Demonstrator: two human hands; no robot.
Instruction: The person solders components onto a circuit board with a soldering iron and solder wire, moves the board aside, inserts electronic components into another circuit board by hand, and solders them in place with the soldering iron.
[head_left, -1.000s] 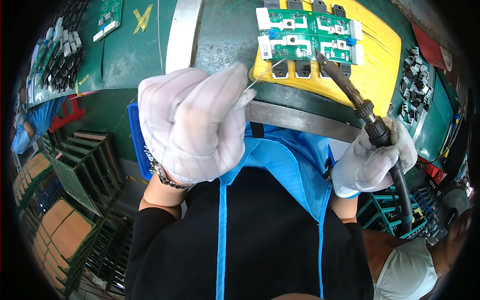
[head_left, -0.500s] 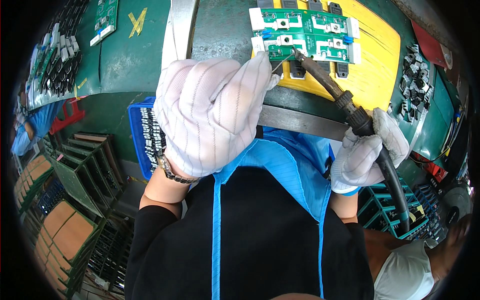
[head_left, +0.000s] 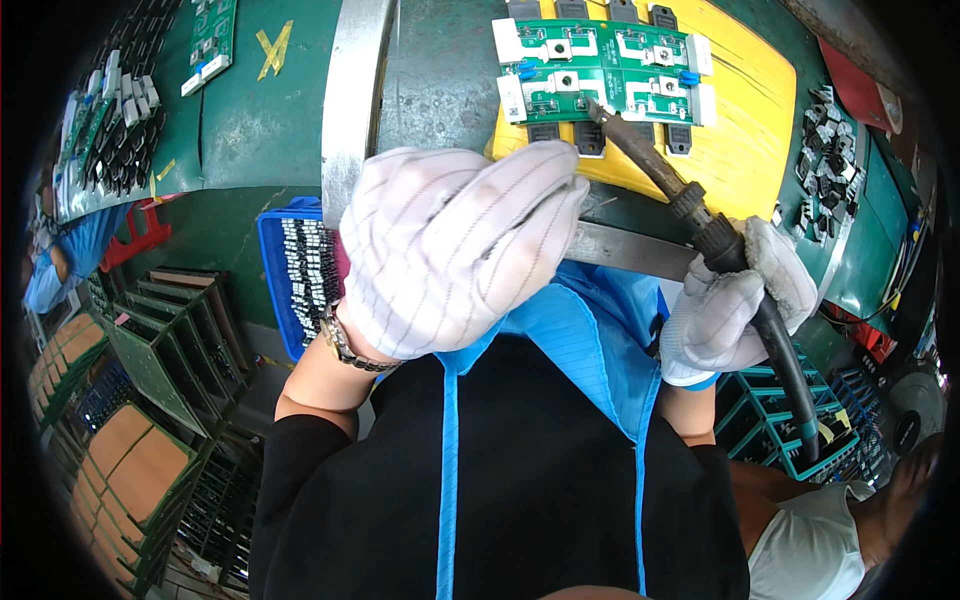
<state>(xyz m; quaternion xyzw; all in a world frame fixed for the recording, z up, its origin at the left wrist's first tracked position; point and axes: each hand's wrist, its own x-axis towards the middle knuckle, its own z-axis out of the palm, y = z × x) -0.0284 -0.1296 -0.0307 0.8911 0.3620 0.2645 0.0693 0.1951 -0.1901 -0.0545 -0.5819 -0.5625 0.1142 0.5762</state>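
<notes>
My right hand (head_left: 730,310), in a white striped glove, is closed round the black handle of a soldering iron (head_left: 690,200). The iron's tip rests on the lower edge of a green circuit board (head_left: 605,85) with white end blocks and blue parts. Dark flat components (head_left: 590,139) stick out from beneath the board, which lies on a yellow pad (head_left: 745,110). My left hand (head_left: 465,240), gloved the same way, is closed in front of the pad, apart from the board. A short end of thin solder wire (head_left: 604,203) shows beside its fingertips; the rest is hidden.
A blue bin (head_left: 268,265) of small parts stands left of my left wrist. Black-and-white parts (head_left: 832,165) lie in a heap on the right. Another board (head_left: 210,45) and stacked parts (head_left: 115,120) are at left. A metal strip (head_left: 352,100) crosses the green bench.
My left hand has drawn back toward me and slightly right, taking the solder wire away from the iron's tip. My right hand and the iron have stayed in place. The board has shifted slightly left.
</notes>
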